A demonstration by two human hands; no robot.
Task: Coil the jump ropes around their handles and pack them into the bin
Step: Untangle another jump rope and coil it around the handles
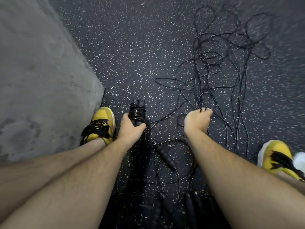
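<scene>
The far loops of the rope tangle (214, 71) blur into the speckled floor (132, 55). The spare handles (163, 153) near the floor's bottom edge sink into shadow and are hard to count. The left hand (130, 128) reaches forward, its fingers (126, 117) curled round paired handles (137, 111) wound with rope, beside a yellow shoe (100, 124). The right hand (196, 120) is closed in a fist on strands lifted from the rope tangle.

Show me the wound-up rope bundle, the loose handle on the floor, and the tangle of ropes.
wound-up rope bundle (137, 112): head view, on the glossy coils round the handles.
loose handle (164, 155): head view, on the middle of its grip.
tangle of ropes (202, 104): head view, on strands where they bunch.
</scene>
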